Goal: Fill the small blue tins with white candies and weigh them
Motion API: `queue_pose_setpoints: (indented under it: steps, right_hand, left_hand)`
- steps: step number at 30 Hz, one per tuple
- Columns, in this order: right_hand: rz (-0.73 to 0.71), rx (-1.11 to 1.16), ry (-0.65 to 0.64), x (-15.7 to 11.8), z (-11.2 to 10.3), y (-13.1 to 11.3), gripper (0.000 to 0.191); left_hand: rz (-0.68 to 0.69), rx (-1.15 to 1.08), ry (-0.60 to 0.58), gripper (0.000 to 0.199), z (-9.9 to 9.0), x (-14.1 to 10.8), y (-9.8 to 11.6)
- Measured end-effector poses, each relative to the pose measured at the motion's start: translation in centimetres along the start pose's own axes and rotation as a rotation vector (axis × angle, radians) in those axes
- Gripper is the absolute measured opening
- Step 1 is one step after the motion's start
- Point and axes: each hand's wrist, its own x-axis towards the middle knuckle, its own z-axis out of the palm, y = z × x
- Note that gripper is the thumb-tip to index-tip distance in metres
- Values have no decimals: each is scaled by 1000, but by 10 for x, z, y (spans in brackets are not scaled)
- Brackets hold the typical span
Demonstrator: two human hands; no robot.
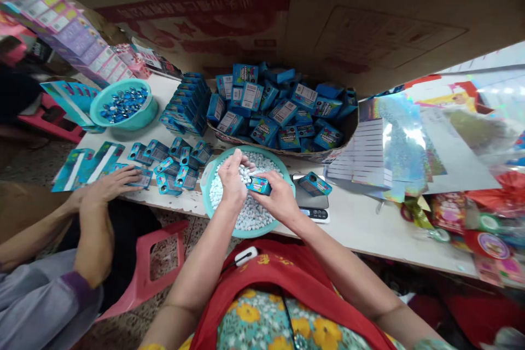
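Note:
Over a turquoise basin [207, 197], my left hand [233, 178] is cupped around some small white candies [245, 174]. My right hand [279, 197] grips a little blue candy box [261, 185], tilted with its end toward the left hand's fingers. More white candies [256, 217] fill the basin beneath both hands. Just right of the basin, another blue box [315, 184] rests on a digital scale [318, 213].
A carton [346, 139] heaped with blue boxes stands behind the basin. Several boxes [180, 156] lie to its left, near a bowl [153, 112] of shiny blue pieces. A co-worker's hands [118, 181] touch packaging at left. Holographic sheets [404, 142] cover the right side.

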Motion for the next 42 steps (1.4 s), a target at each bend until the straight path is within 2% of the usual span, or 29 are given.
queue_pose_setpoints:
  steps: [13,18,24,27,29,31,33,34,35,37,39,40,42]
  right_hand:
    - [3,43,52,3,5,-1,31]
    - [14,62,51,4,9,2,31]
    - [-54,124,102,5,5,-7,32]
    - [-26,149,105,7,6,-4,30]
    - [4,184,94,6,2,0,30]
    - [18,216,102,1,-10,3,33]
    - [22,221,150,-4,-26,5,35]
    - [23,213,173,-7,-35,6,35]
    - [25,202,190,-8,-43,8,35]
    - [38,185,216,-10,-55,11,34]
    - [50,176,248,-10,-62,14,34]
    - [49,173,263,-10,-63,15,35]
    - [46,175,261,-10,-63,18,35]
  left_hand:
    - [64,60,14,34,-4,0,4]
    - [27,89,-47,32,-3,-1,6]
    - [109,108,-83,30,2,-6,10]
    - [100,109,-66,29,5,-5,10]
    - [102,102,-66,30,2,-1,9]
    - [164,126,-73,33,-6,8,7]
    - [245,282,-70,35,-19,22,-2]
    - [274,433,-81,34,-26,29,-9]
    - [297,620,-118,33,-33,34,-19]
    - [342,1021,-272,31,-42,41,-40]
    - [401,1355,-421,33,-45,38,-61]
    - [433,1485,-452,35,-45,34,-69]
    - [485,1682,-431,38,-43,25,-79]
